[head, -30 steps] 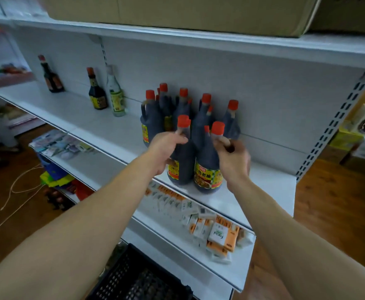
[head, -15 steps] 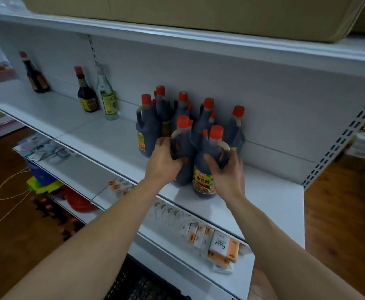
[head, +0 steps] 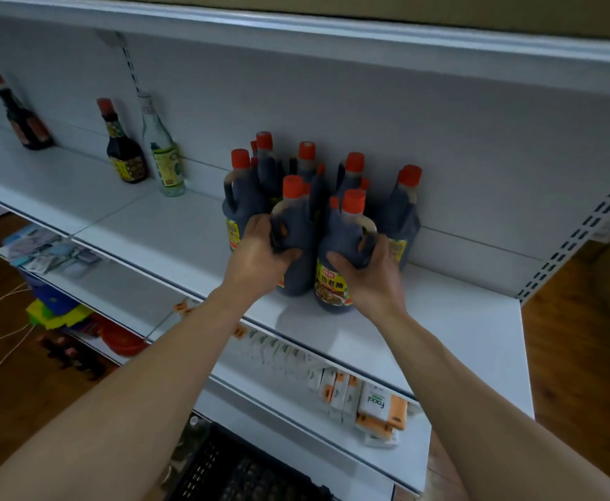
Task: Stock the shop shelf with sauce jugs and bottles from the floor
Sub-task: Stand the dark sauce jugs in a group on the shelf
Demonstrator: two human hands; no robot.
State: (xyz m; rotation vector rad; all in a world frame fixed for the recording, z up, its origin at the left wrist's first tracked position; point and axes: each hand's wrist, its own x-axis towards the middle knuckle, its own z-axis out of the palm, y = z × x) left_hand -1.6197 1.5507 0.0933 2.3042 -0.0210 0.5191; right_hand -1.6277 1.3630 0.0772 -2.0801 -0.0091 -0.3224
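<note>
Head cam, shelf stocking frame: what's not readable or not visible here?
- Left jug label: head view, covered by left hand.
- Back-row jugs: front jugs hide their bodies, so no exact count.
- Small bottles' labels: blurred, too small to read.
- Black crate: cut off by the bottom edge, contents unclear.
- Right jug label: partly under right hand.

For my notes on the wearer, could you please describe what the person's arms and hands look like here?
Both forearms are bare from the bottom edge of the picture to the wrists: no sleeves, gloves, watch, rings or bands show on the left hand or right hand. Both are slim.
</note>
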